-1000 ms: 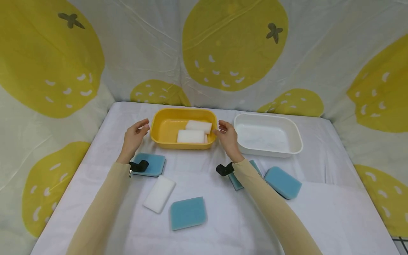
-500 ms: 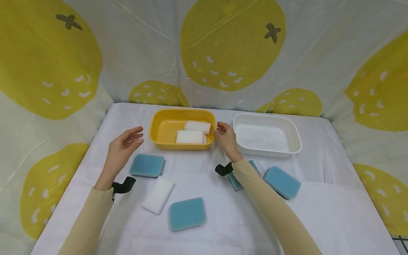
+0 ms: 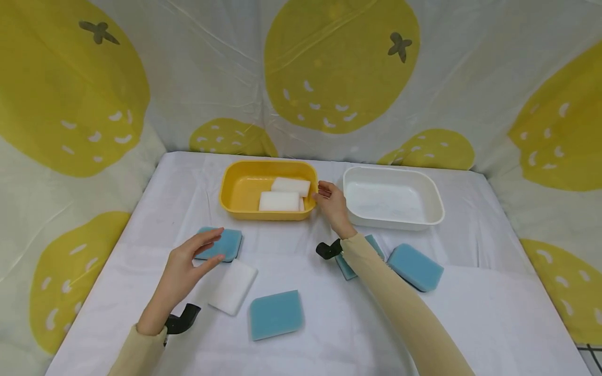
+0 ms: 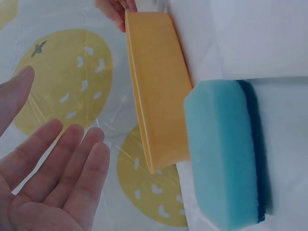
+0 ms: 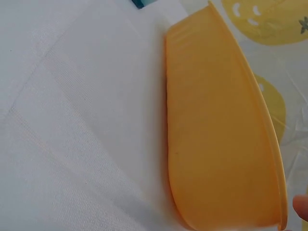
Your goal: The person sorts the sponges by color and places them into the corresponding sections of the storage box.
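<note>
In the head view, my left hand (image 3: 184, 266) hovers with spread fingers and holds nothing. Behind its fingertips lies a blue sponge (image 3: 229, 245), whose dark scouring layer shows in the left wrist view. A white sponge (image 3: 233, 288) lies just right of this hand. My right hand (image 3: 333, 208), fingers loosely bent, stays by the right end of the yellow basin (image 3: 240, 215), thumb at its rim. One fingertip (image 5: 301, 207) shows beside that rim in the right wrist view. Several white sponges (image 3: 280, 201) rest inside the basin, to its right.
To the right stands a white basin (image 3: 392, 224). More blue sponges lie on the white cloth: one in front (image 3: 276, 315), one at right (image 3: 416, 267), and one partly under the right forearm (image 3: 346, 267). A lemon-patterned curtain (image 3: 340, 62) closes the back.
My left hand has left the yellow basin's left side, moving left and then down toward the near blue and white sponges. The right hand stays by the basin's right end.
</note>
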### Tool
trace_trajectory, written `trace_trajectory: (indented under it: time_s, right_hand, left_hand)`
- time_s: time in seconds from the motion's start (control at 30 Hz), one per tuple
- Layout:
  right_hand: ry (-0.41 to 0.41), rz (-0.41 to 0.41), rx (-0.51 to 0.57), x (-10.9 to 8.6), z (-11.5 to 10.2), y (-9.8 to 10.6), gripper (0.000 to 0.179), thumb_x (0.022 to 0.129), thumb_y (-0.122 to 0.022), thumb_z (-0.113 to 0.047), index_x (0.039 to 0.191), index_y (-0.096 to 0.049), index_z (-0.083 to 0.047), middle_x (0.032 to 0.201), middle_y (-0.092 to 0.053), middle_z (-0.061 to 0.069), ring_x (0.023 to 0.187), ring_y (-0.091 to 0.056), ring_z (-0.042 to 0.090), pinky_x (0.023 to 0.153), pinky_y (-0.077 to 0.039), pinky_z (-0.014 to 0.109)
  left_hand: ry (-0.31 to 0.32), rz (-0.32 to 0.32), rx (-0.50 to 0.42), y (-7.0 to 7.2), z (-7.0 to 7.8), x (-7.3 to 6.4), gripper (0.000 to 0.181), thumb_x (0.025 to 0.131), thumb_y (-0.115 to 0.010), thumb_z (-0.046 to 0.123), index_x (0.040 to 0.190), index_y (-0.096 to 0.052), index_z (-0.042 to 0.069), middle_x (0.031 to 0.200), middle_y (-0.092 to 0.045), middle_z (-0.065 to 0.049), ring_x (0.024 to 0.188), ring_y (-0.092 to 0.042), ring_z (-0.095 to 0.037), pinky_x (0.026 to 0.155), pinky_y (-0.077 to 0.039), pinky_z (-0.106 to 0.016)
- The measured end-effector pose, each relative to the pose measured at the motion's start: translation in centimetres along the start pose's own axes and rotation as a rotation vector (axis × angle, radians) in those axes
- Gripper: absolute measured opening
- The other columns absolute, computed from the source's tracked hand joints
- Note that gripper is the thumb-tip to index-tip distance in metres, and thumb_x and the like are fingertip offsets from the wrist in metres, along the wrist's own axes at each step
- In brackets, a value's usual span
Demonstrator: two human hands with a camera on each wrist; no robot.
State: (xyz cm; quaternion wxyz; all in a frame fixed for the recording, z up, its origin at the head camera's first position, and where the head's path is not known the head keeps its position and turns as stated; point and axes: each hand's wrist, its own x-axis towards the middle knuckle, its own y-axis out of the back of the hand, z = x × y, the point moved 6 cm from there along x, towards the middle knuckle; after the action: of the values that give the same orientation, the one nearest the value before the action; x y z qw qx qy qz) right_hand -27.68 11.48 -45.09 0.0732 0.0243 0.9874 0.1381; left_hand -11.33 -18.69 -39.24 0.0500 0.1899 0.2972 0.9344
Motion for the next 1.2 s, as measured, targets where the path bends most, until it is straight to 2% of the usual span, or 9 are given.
trace_trajectory:
  time_s: [0.17,0.3,0.4,0.47,0.7,1.0,1.2]
  right_hand:
    - [0.003,0.004,0.003,0.0,0.1,0.0,0.046,0.091,-0.062,-0.004,0.134,-0.049,0.004,0.13,-0.053,0.018,0.116,-0.051,0.028,0.096,-0.046,0.033]
    - [0.002,-0.001,0.007,0.0,0.1,-0.1,0.045,0.091,-0.061,-0.004,0.134,-0.049,0.004,0.129,-0.054,0.018,0.116,-0.051,0.028,0.096,-0.046,0.033]
    - [0.001,-0.006,0.001,0.0,0.1,-0.1,0.045,0.092,-0.06,-0.004,0.134,-0.049,0.004,0.129,-0.053,0.018,0.116,-0.051,0.028,0.096,-0.046,0.033]
    - [0.002,-0.005,-0.005,0.0,0.1,-0.1,0.044,0.092,-0.06,-0.004,0.134,-0.05,0.003,0.129,-0.054,0.018,0.116,-0.052,0.028,0.096,-0.046,0.033]
    - [0.007,-0.007,-0.015,0.0,0.2,-0.1,0.045,0.091,-0.06,-0.003,0.134,-0.049,0.003,0.129,-0.053,0.017,0.115,-0.052,0.027,0.096,-0.046,0.032]
    - [0.01,-0.013,-0.012,-0.1,0.1,-0.2,0.045,0.09,-0.059,-0.001,0.135,-0.049,0.004,0.129,-0.053,0.018,0.114,-0.052,0.028,0.096,-0.046,0.032]
    - [0.001,-0.013,-0.019,0.0,0.2,-0.1,0.045,0.091,-0.059,-0.002,0.135,-0.049,0.003,0.13,-0.053,0.018,0.114,-0.052,0.027,0.096,-0.046,0.032]
  left_hand:
    - [0.012,-0.037,0.078,-1.0,-0.1,-1.5,0.055,0.077,-0.079,0.005,0.128,-0.059,0.002,0.124,-0.06,-0.01,0.102,-0.061,-0.032,0.089,-0.042,-0.011]
    - [0.028,-0.071,0.13,-1.6,-0.2,-2.5,0.057,0.076,-0.08,0.01,0.128,-0.059,0.004,0.124,-0.06,-0.01,0.1,-0.061,-0.031,0.085,-0.051,-0.027]
    - [0.045,-0.102,0.131,-2.3,-0.2,-3.2,0.056,0.075,-0.081,0.011,0.126,-0.059,0.003,0.123,-0.06,-0.012,0.1,-0.061,-0.033,0.082,-0.052,-0.042]
    - [0.061,-0.12,0.125,-2.7,-0.3,-3.6,0.056,0.075,-0.081,0.012,0.126,-0.059,0.002,0.123,-0.059,-0.013,0.1,-0.061,-0.034,0.082,-0.052,-0.044]
    - [0.095,-0.146,0.174,-4.3,-1.1,-5.2,0.06,0.07,-0.084,0.012,0.124,-0.06,0.002,0.127,-0.057,-0.013,0.115,-0.055,-0.033,0.089,-0.049,-0.047]
    - [0.187,-0.169,0.205,-5.6,-2.1,-6.8,0.068,0.068,-0.086,0.011,0.129,-0.056,0.0,0.133,-0.048,-0.015,0.119,-0.049,-0.034,0.091,-0.047,-0.047]
    - [0.176,-0.146,0.248,-6.0,-2.4,-7.3,0.071,0.066,-0.087,0.011,0.129,-0.056,-0.001,0.132,-0.045,-0.018,0.118,-0.049,-0.036,0.091,-0.047,-0.047]
